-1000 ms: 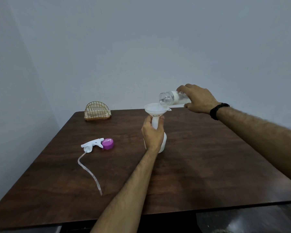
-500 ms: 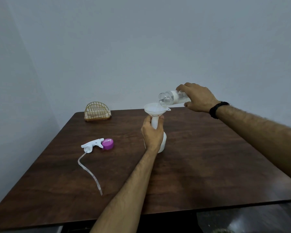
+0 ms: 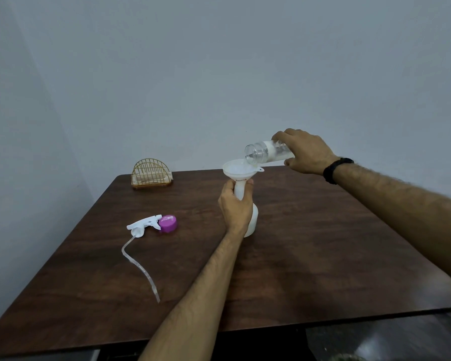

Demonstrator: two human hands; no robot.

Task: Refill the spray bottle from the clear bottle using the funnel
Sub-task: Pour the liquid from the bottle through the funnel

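**Clear bottle tipped over the funnel**

The left hand [image 3: 236, 207] wraps the neck of the white spray bottle [image 3: 251, 220], which stands on the table [image 3: 323, 256] with the funnel [image 3: 238, 169] seated in its mouth. The right hand [image 3: 305, 151] grips the clear bottle [image 3: 261, 152] — tilted nearly flat, its open mouth just over the funnel's rim. The spray head [image 3: 143, 226] and purple cap [image 3: 168, 223] lie together to the left — well apart from both hands.

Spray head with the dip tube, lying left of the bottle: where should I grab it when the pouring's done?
Take the spray head by its chunky white body, coming from above. It lies flat on the table, so only top and sides are exposed. The purple cap sits against its right end; avoid the thin, limp dip tube.
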